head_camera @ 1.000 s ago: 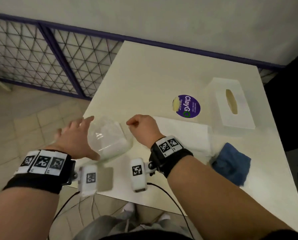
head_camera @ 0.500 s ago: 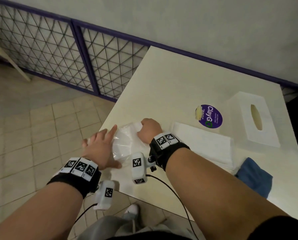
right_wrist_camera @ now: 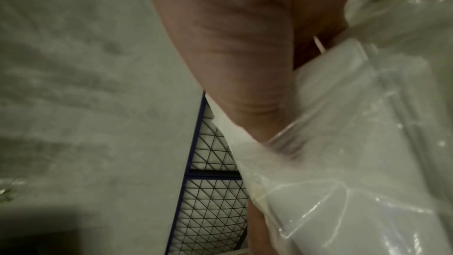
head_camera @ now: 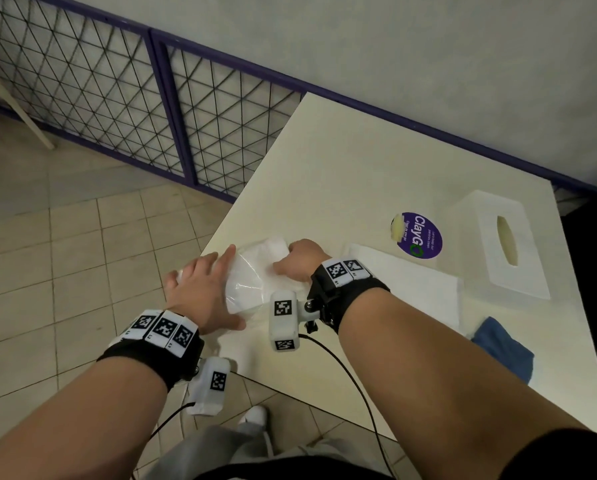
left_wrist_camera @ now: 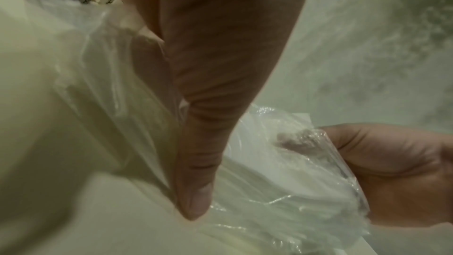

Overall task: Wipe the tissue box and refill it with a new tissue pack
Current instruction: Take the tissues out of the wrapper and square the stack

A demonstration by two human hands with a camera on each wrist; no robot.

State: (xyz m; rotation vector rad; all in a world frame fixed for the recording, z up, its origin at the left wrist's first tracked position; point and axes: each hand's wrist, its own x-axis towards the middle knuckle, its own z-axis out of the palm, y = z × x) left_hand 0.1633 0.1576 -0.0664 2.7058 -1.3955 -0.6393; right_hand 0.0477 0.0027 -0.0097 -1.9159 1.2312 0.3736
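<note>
The tissue pack (head_camera: 252, 282) in its clear plastic wrapper lies at the table's near left corner. My left hand (head_camera: 200, 285) lies along its left side with straight fingers. In the left wrist view its thumb (left_wrist_camera: 196, 191) presses the wrapper (left_wrist_camera: 282, 191) onto the table. My right hand (head_camera: 297, 261) grips the pack's right end, fingers curled into the plastic (right_wrist_camera: 355, 152). The white tissue box (head_camera: 505, 244), slot up, stands at the right, away from both hands. A blue cloth (head_camera: 501, 348) lies crumpled near the front right edge.
A flat stack of white tissues (head_camera: 411, 289) lies between my right hand and the box. A purple round sticker (head_camera: 418, 235) is on the cream table (head_camera: 376, 168). A purple wire-mesh fence (head_camera: 151, 109) and tiled floor are to the left.
The pack has come down from my left hand's raised hold onto the table corner. My right hand, apart from it a second ago, now grips its right end.
</note>
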